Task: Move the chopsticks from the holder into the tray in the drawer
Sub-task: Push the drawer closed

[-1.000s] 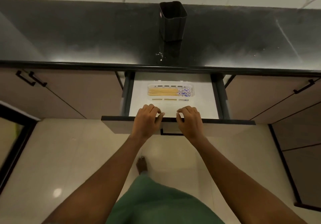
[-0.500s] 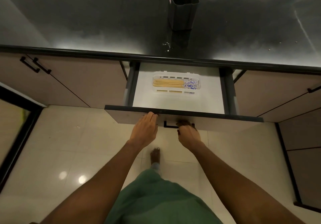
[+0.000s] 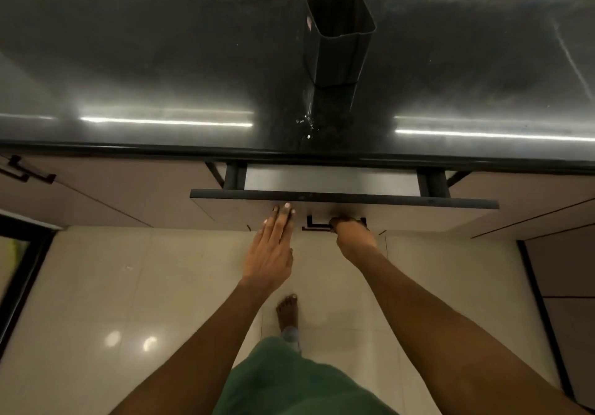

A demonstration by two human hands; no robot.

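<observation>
The dark square holder stands upright on the black countertop, and nothing shows above its rim. Below it the drawer stands only a narrow gap out from the cabinet, showing a strip of white floor. The tray and the chopsticks are hidden under the counter edge. My left hand lies flat with straight fingers, its fingertips against the drawer front left of the handle. My right hand is curled around the black drawer handle.
Cabinet doors with black handles flank the drawer on both sides. A dark door frame stands at the left. A glossy tiled floor lies below, with my bare foot and green clothing on it.
The drawer has slid in from wide open to nearly shut, hiding the tray and chopsticks. My hands dropped from its top edge to its front, and the right one took the handle.
</observation>
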